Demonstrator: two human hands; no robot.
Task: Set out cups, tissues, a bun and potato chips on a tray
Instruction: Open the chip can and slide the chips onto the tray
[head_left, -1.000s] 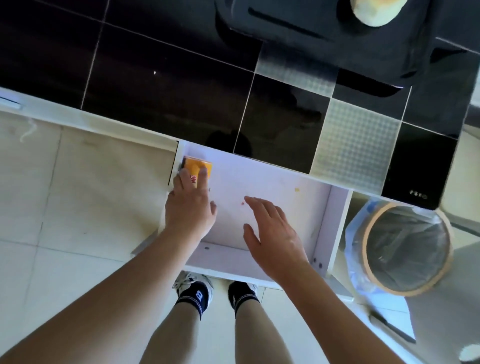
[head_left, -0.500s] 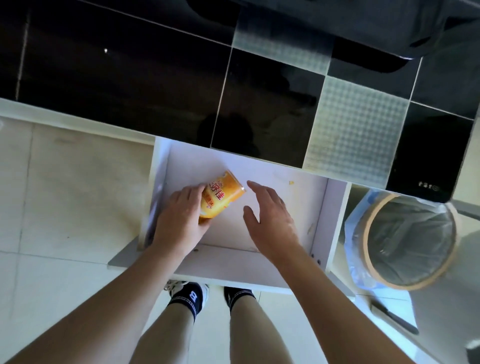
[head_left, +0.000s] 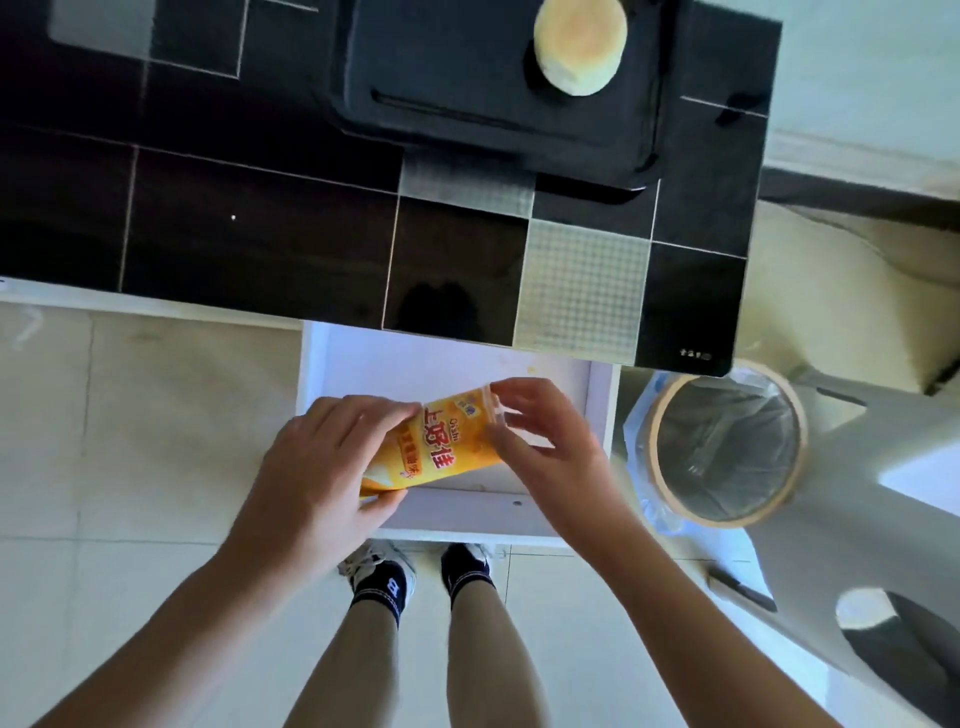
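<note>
An orange potato chip can (head_left: 441, 447) with red lettering lies tilted above the open white drawer (head_left: 467, 512). My left hand (head_left: 322, 467) grips its lower end. My right hand (head_left: 540, 441) has its fingers on the clear lid at the upper end. A round pale bun (head_left: 579, 47) rests on the black tray (head_left: 457, 67), which sits on the dark tiled counter (head_left: 260, 218) at the top. No cups or tissues are in view.
A round waste bin (head_left: 727, 447) lined with a plastic bag stands right of the drawer. My legs and shoes (head_left: 384, 577) are below the drawer on the pale tiled floor. A light chair (head_left: 857, 467) lies at the right.
My left hand lifted the chip can from the drawer's back left corner toward the front. My right hand closed onto its lid end. The view tilted up, showing the tray and bun.
</note>
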